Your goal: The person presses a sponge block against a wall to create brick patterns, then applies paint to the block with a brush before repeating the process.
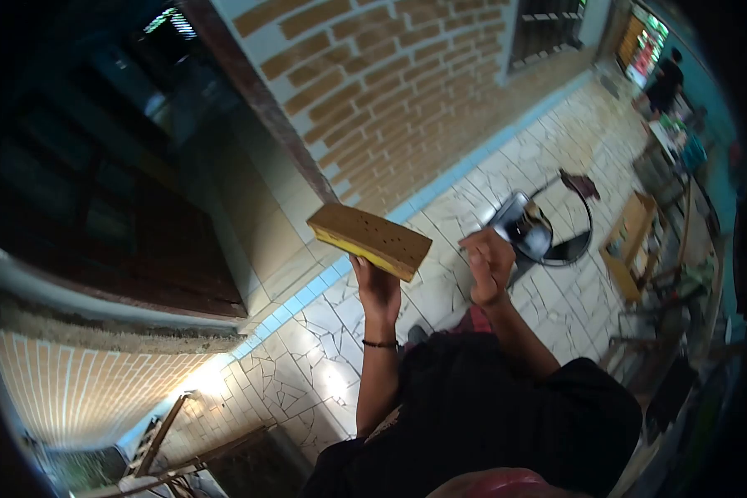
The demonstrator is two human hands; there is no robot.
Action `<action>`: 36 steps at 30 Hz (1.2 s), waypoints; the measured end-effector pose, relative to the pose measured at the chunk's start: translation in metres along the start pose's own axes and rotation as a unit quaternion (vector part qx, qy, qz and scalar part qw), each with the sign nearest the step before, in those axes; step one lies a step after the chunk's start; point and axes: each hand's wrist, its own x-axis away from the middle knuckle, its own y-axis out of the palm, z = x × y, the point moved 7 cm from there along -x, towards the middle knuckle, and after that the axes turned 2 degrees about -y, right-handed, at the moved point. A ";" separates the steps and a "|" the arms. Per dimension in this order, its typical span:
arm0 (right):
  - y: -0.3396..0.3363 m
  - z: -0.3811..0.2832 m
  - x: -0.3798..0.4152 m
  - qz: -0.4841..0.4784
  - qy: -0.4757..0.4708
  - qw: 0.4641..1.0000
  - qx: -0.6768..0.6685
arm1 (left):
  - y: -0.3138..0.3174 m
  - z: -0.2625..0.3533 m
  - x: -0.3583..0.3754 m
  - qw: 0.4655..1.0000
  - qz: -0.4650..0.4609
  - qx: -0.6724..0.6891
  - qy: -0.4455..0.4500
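A long block (372,238), brown on its broad face with small dark dots and yellow along its side, is held up in front of the body. My left hand (378,290) grips it from below, near its right half; a dark band circles that wrist. To the right, my right hand (487,264) is raised with its fingers curled and pressed together, apart from the block. Whatever those fingers may hold is too small to make out.
A black-framed seat or stroller-like object (533,232) stands on the tiled floor (440,282) beyond my right hand. An open wooden box (631,249) lies farther right. Brick-patterned walls flank a dark doorway. A person (666,81) is at the far upper right.
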 end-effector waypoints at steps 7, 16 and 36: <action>-0.048 0.044 0.007 -0.025 0.078 0.993 0.084 | -0.001 -0.069 -0.001 0.993 0.026 -0.017 -0.113; -0.227 0.247 0.015 -0.067 0.249 0.934 0.246 | 0.015 -0.161 -0.047 0.987 0.052 -0.058 -0.143; -0.431 0.531 0.126 0.296 0.614 0.731 -0.028 | 0.072 -0.398 -0.172 0.953 0.057 -0.065 -0.290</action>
